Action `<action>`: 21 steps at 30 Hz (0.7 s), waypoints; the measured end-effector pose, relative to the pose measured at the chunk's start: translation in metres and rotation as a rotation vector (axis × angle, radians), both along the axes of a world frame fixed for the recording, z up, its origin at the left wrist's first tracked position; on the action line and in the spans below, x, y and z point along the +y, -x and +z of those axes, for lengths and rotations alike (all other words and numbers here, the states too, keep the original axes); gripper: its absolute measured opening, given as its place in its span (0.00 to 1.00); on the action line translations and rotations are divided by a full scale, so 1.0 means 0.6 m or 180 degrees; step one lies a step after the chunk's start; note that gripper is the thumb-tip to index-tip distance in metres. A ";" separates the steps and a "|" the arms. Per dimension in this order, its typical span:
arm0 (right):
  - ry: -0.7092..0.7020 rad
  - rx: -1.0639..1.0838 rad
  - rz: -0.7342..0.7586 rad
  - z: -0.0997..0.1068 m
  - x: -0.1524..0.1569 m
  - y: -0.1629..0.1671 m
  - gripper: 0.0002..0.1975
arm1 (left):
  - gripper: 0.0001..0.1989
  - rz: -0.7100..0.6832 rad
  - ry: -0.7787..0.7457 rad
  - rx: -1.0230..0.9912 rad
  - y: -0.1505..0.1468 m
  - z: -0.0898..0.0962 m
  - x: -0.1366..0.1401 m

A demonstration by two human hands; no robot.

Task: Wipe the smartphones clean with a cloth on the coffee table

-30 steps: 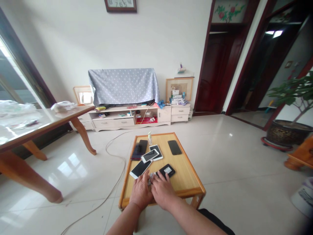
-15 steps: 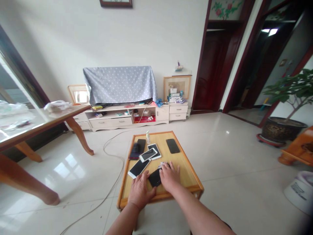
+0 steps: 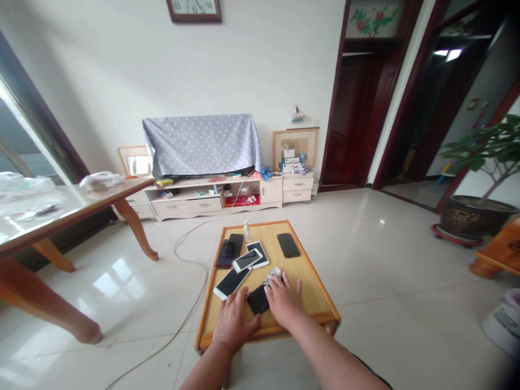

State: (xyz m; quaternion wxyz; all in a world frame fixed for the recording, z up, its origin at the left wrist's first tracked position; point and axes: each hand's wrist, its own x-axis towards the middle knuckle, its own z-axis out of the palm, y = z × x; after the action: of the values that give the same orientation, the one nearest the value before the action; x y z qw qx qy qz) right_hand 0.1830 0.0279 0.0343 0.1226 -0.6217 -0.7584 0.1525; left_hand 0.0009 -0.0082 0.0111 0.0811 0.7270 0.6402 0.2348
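A black smartphone (image 3: pixel 257 300) lies flat at the near side of a small wooden table (image 3: pixel 312 290). My left hand (image 3: pixel 234 320) grips its left end, with the fingers at one edge and the thumb at the near corner. Across the phone's right part rests my right hand (image 3: pixel 286 301), pressing a crumpled greyish-white cloth (image 3: pixel 272 274) that sticks out beyond the fingertips. Close to my left fingers is a white-framed phone (image 3: pixel 231 283). Two more white phones overlap behind it, the upper one (image 3: pixel 248 260) lying across the other (image 3: pixel 260 254).
Dark phones (image 3: pixel 236 244) lie at the table's back left, partly blurred out. A small pump bottle (image 3: pixel 247 230) stands near the back edge, and another black phone (image 3: pixel 288 245) lies at the right. A cable (image 3: pixel 203 265) runs over the floor; a larger table (image 3: pixel 134 189) stands left.
The cloth shows more beyond my right fingertips, and that hand has shifted slightly on the phone. My left hand stays in place. The whole view has tilted up a little.
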 end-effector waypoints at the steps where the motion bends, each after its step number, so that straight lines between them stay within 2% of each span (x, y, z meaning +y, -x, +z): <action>1: 0.0023 -0.0007 -0.0062 0.001 0.004 -0.003 0.27 | 0.37 -0.0010 -0.0010 0.0001 0.000 -0.001 0.000; 3: 0.0012 0.0061 0.0104 -0.002 -0.004 0.003 0.27 | 0.35 -0.0021 -0.0034 0.0028 0.002 -0.003 -0.001; 6: -0.0101 0.0267 0.0715 -0.013 -0.036 0.023 0.26 | 0.32 -0.0039 -0.0021 0.0108 0.003 -0.006 -0.001; 8: -0.0153 0.0320 0.0871 -0.015 -0.050 0.029 0.24 | 0.31 -0.0054 -0.0017 0.0125 0.003 -0.003 -0.003; 13: -0.0345 0.0360 0.0368 -0.003 -0.028 0.001 0.20 | 0.29 -0.0112 -0.0041 0.0088 -0.003 0.017 -0.010; 18: -0.0766 0.0630 0.0196 -0.007 -0.005 -0.012 0.20 | 0.27 -0.0147 -0.0057 0.0115 -0.005 0.027 -0.015; 21: -0.0789 0.0539 0.0185 -0.020 -0.003 -0.001 0.24 | 0.27 -0.0153 -0.0064 0.0093 -0.004 0.029 -0.017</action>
State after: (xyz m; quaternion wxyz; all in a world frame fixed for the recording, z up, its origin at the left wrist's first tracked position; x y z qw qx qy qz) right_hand 0.1834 0.0263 0.0220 0.2575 -0.5645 -0.7760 0.1131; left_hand 0.0035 -0.0186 0.0286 0.0700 0.7462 0.6212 0.2287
